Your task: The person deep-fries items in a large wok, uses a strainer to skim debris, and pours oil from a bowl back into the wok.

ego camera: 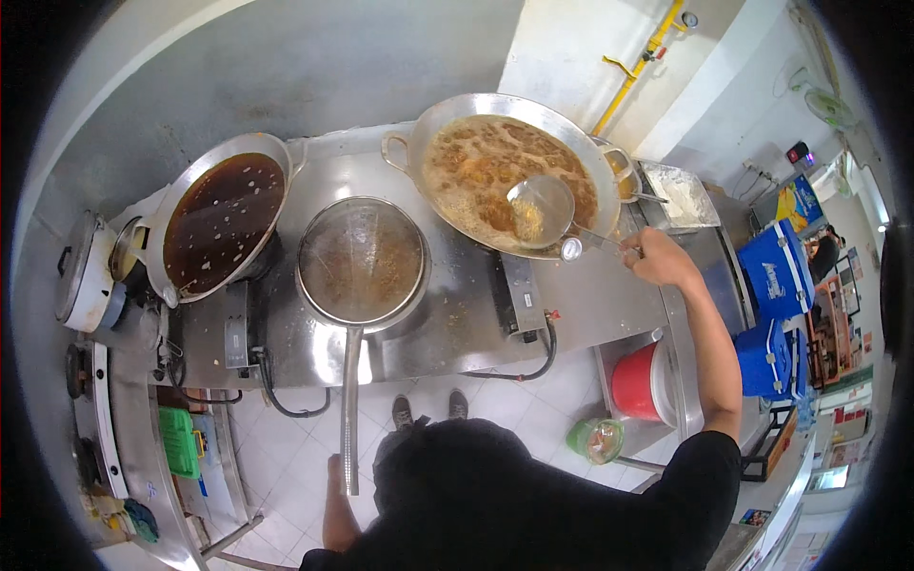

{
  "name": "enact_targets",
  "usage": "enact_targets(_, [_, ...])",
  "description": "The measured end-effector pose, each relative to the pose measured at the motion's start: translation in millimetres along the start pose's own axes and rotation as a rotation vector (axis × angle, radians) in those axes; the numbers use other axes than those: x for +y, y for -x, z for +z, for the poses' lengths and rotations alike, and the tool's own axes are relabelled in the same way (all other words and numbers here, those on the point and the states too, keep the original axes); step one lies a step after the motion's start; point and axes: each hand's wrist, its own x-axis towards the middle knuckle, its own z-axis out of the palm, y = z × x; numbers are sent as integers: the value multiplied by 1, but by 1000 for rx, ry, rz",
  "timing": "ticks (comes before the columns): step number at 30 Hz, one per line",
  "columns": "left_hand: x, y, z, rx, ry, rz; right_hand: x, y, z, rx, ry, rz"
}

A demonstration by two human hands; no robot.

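My right hand (pixel 658 258) grips the thin handle of a round wire-mesh skimmer (pixel 555 196). The skimmer's bowl is over the bubbling oil (pixel 493 146) in a large two-handled metal wok (pixel 518 105), and yellowish crumbs lie in its mesh. Clipped at the wok's near rim is a dial thermometer (pixel 571 249). My left arm hangs low beside the long perforated metal handle (pixel 350 435) of a big strainer; of my left hand (pixel 334 467) little shows, and whether it touches that handle I cannot tell. The strainer's mesh (pixel 360 257) rests over a round metal vessel, with brown bits visible.
A second wok (pixel 158 214) of dark oil stands at the left, near a lidded white pot (pixel 91 275). A tray of white powder (pixel 682 196) is at the right. Gas hoses (pixel 551 350) droop off the steel counter (pixel 443 314). Below are a red bucket (pixel 634 385) and green-rimmed container (pixel 598 439).
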Motion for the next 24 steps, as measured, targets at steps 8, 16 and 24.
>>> enact_targets(8, [1,33,51,216,293,-222,-72,-28,-32,-304,-317,352])
enact_targets(16, [1,67,79,296,337,-305,-84,-114,31,-256,-661,333])
enact_targets(24, [-3,74,79,368,315,-105,-90,-199,64,-127,-692,456])
